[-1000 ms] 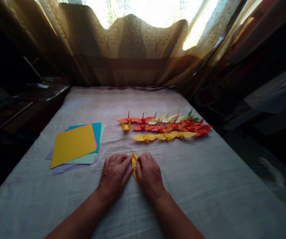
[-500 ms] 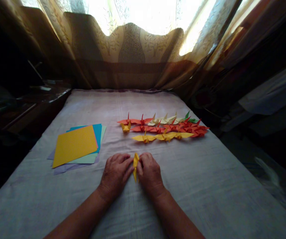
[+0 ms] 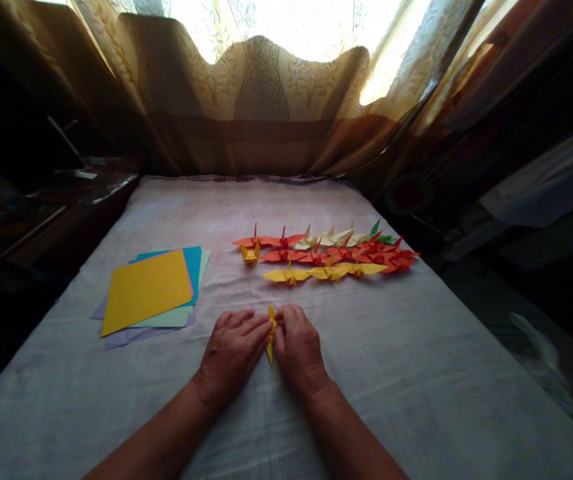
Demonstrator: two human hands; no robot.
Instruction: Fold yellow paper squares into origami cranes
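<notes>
A small yellow folded-paper crane (image 3: 270, 351) lies between my hands on the cloth, its long points running toward and away from me. My left hand (image 3: 235, 347) rests on the cloth, its fingertips pressing the paper from the left. On the other side my right hand (image 3: 297, 341) pinches the paper with thumb and curled fingers. The fingers cover the crane's middle. Beyond my hands stand rows of finished paper cranes: yellow ones (image 3: 331, 271) in front, red ones (image 3: 316, 257) behind, and cream ones (image 3: 334, 237) with a green one (image 3: 384, 235) at the back.
A fanned stack of paper squares, yellow (image 3: 147, 291) on top with blue (image 3: 194, 277), pale green and lilac below, lies at the left. A pale checked cloth (image 3: 416, 380) covers the surface. Behind hangs a patterned curtain (image 3: 261, 93). A dark side table (image 3: 91, 183) stands far left.
My left fingers have moved right, onto the yellow paper, and now cover more of its middle. The right hand keeps its pinch. The view has shifted slightly.
</notes>
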